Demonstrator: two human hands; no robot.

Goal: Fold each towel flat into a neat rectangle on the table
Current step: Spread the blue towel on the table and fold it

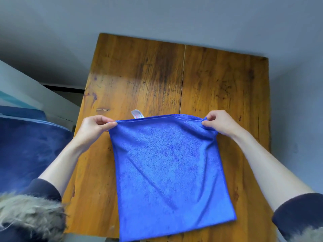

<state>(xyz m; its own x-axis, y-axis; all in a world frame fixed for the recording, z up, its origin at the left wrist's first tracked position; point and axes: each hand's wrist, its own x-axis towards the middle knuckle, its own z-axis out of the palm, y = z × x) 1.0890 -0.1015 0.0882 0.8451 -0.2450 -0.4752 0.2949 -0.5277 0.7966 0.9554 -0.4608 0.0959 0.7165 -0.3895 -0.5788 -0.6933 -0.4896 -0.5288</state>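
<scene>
One blue towel (167,172) lies on the wooden table (139,70), its long axis running from the near edge away from the person. Two hands hold its far edge: the left hand (94,127) pinches the far left corner, the right hand (219,124) the far right, each grip clamped on cloth. One white tag (137,114) sticks out past that edge.

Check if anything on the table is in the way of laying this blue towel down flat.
Nothing visible is. Both the left hand and right hand pinch the blue towel's far corners, and the wooden table beyond and beside it shows only bare wood.
</scene>
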